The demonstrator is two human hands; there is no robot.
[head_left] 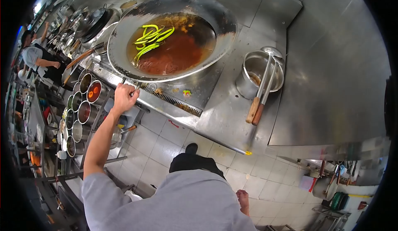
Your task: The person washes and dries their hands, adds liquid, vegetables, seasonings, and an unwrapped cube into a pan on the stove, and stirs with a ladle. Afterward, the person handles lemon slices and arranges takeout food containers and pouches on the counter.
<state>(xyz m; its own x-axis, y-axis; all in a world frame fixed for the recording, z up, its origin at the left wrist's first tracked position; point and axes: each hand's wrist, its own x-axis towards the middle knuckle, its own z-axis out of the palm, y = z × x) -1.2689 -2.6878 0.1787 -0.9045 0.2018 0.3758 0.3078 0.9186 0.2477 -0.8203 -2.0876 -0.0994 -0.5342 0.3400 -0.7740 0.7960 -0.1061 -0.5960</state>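
Note:
My left hand (125, 98) reaches to the front edge of the stove, just below the near rim of a large wok (226, 50). Its fingers are closed around a small metal part there, mostly hidden by the hand. Inside the wok, several long green peppers (154, 35) float at the left in dark reddish-brown liquid (178, 54). My right hand (243, 199) hangs low by my side over the floor, its fingers curled in, with nothing visible in them.
Two wooden-handled ladles (265, 79) rest across metal pots (247, 86) on the steel counter at right. Several round seasoning containers (94, 91) stand at left. A co-worker (37, 59) is at the far left. Pale tiles (166, 146) cover the floor.

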